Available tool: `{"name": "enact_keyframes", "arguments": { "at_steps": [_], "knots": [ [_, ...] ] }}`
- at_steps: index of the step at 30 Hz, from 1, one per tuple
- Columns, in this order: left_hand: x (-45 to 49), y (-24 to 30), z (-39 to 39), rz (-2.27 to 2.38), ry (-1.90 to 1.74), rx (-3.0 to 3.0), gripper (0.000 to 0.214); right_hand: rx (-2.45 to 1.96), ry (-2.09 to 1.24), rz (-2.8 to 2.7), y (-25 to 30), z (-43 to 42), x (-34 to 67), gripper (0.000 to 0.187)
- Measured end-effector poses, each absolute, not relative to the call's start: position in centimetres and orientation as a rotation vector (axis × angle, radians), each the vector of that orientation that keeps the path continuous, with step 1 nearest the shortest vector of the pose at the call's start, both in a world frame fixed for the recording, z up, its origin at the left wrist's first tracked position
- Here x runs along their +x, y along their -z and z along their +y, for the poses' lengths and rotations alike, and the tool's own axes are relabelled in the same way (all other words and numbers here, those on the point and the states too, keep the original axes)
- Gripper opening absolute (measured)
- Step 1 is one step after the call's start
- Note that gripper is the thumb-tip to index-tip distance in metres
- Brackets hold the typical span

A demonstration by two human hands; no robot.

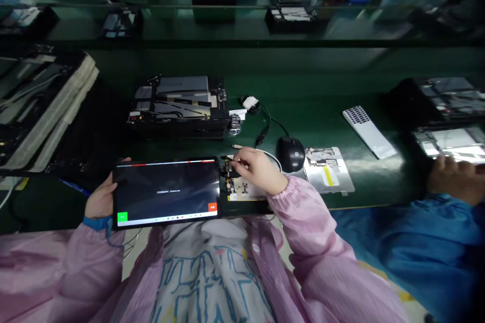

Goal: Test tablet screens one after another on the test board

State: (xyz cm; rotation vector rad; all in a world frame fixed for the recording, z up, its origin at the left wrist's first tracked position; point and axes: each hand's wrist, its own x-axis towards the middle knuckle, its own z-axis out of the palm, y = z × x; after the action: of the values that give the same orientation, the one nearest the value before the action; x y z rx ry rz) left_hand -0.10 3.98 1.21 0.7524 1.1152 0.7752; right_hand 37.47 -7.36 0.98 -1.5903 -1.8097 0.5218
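Head view, left to right. The left hand [100, 202] clasps the left short edge of the tablet [166, 192], thumb over the front bezel and fingers out of sight behind. The tablet rests at the near edge of the green bench [322, 111], screen lit and facing up, its long axis running left to right across the person's front.

Just past its right short edge lies a small board [242, 193]. The right hand [257, 169] is over that board, with fingertips drawn into a narrow pinch on a small dark connector [230, 160] beside the tablet's upper right corner. The connector lies to the left of the right palm, so the right hand is much the nearer of the two.

Further right sit a black mouse [291, 154] and a metal plate [328, 169]. A co-worker's hand [454, 176] is well apart.
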Motion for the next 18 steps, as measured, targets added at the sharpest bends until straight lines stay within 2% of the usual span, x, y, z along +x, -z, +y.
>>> {"name": "enact_keyframes", "arguments": {
  "at_steps": [11, 18],
  "knots": [
    [0.2, -1.2, 4.2, 1.177, -0.797, 0.839, 0.068, -1.339, -1.118, -1.323, 1.0, -11.9, 35.6, 0.01],
    [1.3, -1.8, 4.1, 1.262, -0.82, 0.869, 0.066, -1.283, -1.155, -0.973, 1.4, -10.9, 35.4, 0.019]
  ]
}}
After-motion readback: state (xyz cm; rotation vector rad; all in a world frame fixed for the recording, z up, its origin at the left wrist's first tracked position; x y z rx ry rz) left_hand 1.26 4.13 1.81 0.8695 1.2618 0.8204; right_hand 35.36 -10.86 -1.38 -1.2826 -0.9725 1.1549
